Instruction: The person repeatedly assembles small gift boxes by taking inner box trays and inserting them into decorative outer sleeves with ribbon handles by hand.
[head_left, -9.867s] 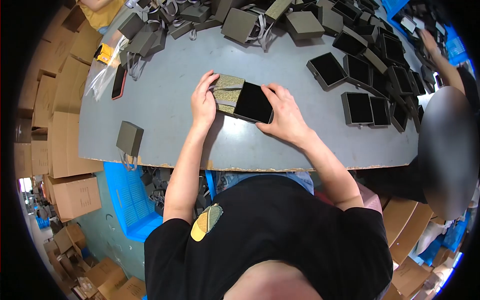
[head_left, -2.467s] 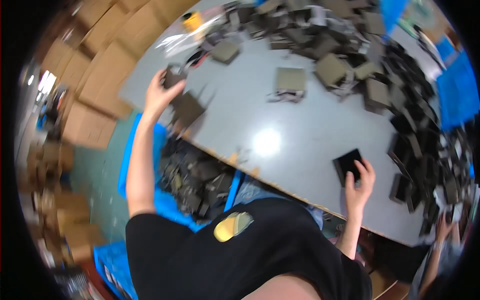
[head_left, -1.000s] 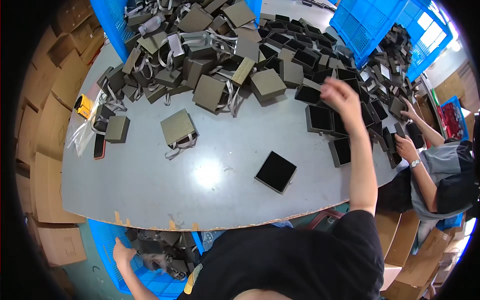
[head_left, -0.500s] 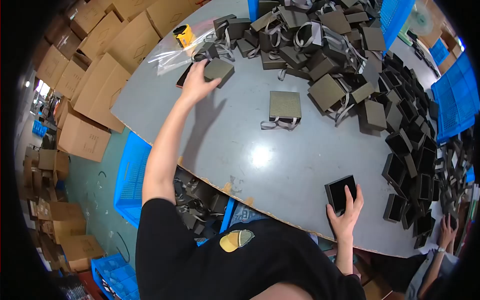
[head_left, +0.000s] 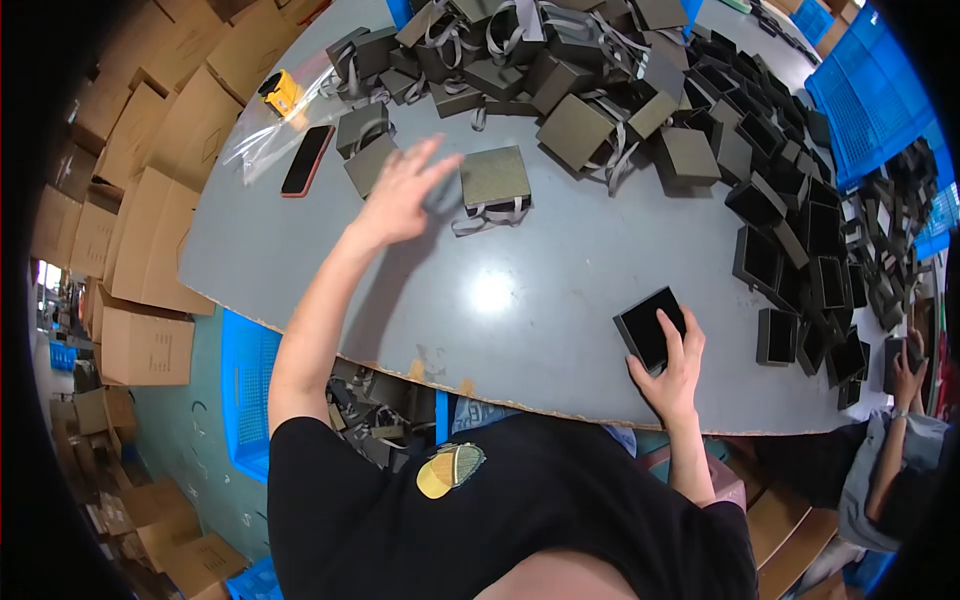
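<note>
My left hand [head_left: 405, 195] is raised over the table with its fingers spread and nothing in it. It is between a small grey-green box [head_left: 371, 166], partly hidden behind it, and a larger ribboned box [head_left: 496, 176] to its right. On the table at the right, my right hand [head_left: 672, 365] holds a black-lined open tray [head_left: 648, 328], thumb at the near edge and fingers over the lining and far side.
Ribboned boxes [head_left: 575, 132] are piled at the back, and open black trays [head_left: 757, 258] at the right. A phone [head_left: 307, 161] and a yellow object [head_left: 281, 93] lie at the left. A co-worker's hands [head_left: 908, 372] are at the far right. A blue crate [head_left: 250, 392] is below the edge.
My left hand has left the small box beside the phone and moved right, toward the ribboned box. My right hand stays at the same tray. The view has turned.
</note>
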